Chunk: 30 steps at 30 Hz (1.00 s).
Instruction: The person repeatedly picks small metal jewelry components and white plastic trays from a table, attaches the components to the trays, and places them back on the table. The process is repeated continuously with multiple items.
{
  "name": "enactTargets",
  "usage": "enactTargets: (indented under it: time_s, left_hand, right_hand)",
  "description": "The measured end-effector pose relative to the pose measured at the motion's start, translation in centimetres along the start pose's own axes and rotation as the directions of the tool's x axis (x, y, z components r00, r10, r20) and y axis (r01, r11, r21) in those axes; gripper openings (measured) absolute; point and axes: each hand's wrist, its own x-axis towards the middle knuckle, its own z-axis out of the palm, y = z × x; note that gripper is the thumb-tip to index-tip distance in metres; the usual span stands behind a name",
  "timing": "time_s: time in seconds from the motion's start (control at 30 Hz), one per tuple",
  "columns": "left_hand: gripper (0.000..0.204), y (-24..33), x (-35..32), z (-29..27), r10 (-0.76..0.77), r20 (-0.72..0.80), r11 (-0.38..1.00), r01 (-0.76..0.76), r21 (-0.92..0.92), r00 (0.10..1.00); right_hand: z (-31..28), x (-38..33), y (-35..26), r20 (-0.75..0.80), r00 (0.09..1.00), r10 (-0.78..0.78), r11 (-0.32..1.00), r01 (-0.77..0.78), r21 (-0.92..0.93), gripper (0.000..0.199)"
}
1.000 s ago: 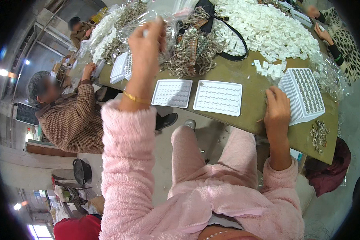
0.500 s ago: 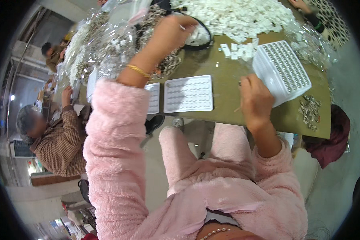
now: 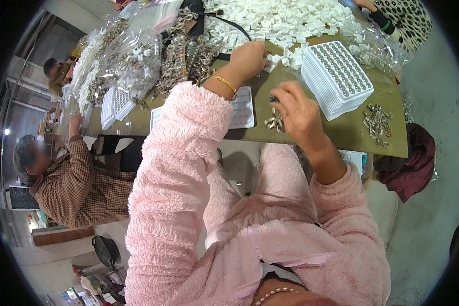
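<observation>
On the olive table [image 3: 341, 133], the person's left hand [image 3: 248, 55] reaches to the edge of the heap of small white plastic pieces [image 3: 280, 20], fingers curled over a few of them, though whether it grips one cannot be told. The right hand [image 3: 297, 109] pinches a small cluster of metal clips [image 3: 275, 121] just above the table edge. Beside it stands a stack of white trays [image 3: 336, 76], its top tray apparently filled with dark pieces; a flat tray [image 3: 242, 107] lies under the left wrist. Much white stock remains unsorted. Clear plastic bags [image 3: 127, 51] of metal parts crowd the table's left end, and loose clips [image 3: 377, 122] lie at the right.
</observation>
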Motion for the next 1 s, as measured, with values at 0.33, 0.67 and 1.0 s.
enactTargets:
  time_s: [0.33, 0.67, 1.0]
  left_hand:
    - [0.026, 3.4, -8.9, -4.6, -0.206, -0.143, 0.592, 0.008, -0.806, 0.968]
    - [0.023, 7.0, -29.1, -4.4, -0.442, 0.004, -0.104, -0.047, -0.994, 0.897]
    - [0.021, 5.8, -33.3, -3.7, -0.569, -0.19, 0.073, -0.181, -0.981, 0.8]
  right_hand:
    - [-0.7, 0.0, -0.8, 0.125, 0.844, 0.521, 0.667, -0.494, 0.558, 0.024]
    - [-0.4, -1.0, -10.6, 0.533, 0.796, 0.286, 0.413, -0.604, 0.681, 0.018]
    - [2.6, 0.2, -13.6, 0.656, 0.727, 0.201, 0.486, -0.656, 0.577, 0.016]
